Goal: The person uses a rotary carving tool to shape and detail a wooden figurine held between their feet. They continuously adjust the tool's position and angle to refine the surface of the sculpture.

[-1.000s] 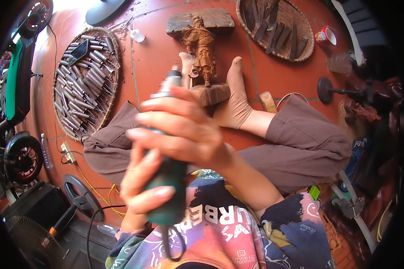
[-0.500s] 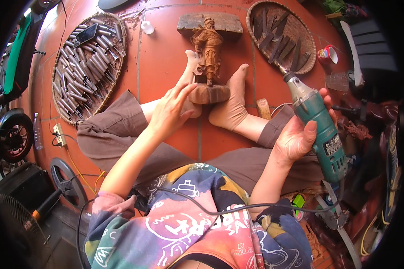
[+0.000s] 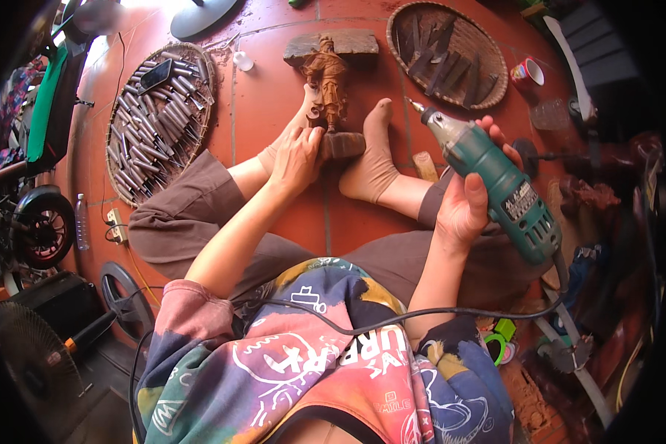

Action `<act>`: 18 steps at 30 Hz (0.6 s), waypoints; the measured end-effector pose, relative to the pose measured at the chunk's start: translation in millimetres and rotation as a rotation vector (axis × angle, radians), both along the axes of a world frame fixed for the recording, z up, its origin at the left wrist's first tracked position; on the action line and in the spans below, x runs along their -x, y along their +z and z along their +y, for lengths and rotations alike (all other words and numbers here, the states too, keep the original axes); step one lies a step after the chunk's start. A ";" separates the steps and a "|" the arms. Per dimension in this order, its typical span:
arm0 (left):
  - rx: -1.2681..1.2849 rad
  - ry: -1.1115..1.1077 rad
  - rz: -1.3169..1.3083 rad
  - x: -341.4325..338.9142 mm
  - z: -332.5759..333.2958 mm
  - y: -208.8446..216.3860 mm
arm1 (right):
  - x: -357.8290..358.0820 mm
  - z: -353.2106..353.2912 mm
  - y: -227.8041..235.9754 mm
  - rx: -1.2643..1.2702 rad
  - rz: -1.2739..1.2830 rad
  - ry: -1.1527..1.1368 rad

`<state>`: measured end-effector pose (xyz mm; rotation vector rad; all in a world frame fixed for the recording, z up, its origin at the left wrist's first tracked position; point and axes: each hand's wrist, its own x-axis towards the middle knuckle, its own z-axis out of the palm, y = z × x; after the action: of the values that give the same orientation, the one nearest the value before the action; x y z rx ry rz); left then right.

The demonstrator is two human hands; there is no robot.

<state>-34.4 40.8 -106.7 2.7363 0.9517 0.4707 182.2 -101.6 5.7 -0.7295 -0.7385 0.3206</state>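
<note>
A carved wooden figurine lies between my bare feet, its upper end against a rough wooden block. My left hand is closed on the left side of the figurine's base; some fingertips are hidden behind it. In my right hand is a teal electric die grinder, its palm and fingers around the body. The grinder's thin bit points up and left, apart from the figurine. From its rear end a dark cord runs across my lap.
On the left, a round woven tray bears many carving chisels and a phone. Another tray with flat dark blades stands at the far right, near a paper cup. A fan and a power strip are at left.
My left hand has come down onto the figurine's base and closed on it, and the base has turned. The grinder has moved left, toward the figurine. The whole view has shifted slightly.
</note>
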 end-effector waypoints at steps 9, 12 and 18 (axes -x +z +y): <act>-0.164 0.025 0.292 -27.4 -4.0 9.7 | -2.5 -15.5 4.3 -0.034 0.028 -0.022; -0.268 0.055 0.417 -45.4 -15.1 15.7 | -5.0 -18.1 3.2 -0.037 0.037 -0.019; -0.278 0.171 0.622 -76.0 -36.6 27.7 | -9.0 -17.3 -8.8 -0.033 0.049 -0.028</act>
<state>41.6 4.2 -79.0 3.1354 1.3500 -0.2770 191.2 -119.0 -3.0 -0.6973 -0.6852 0.2994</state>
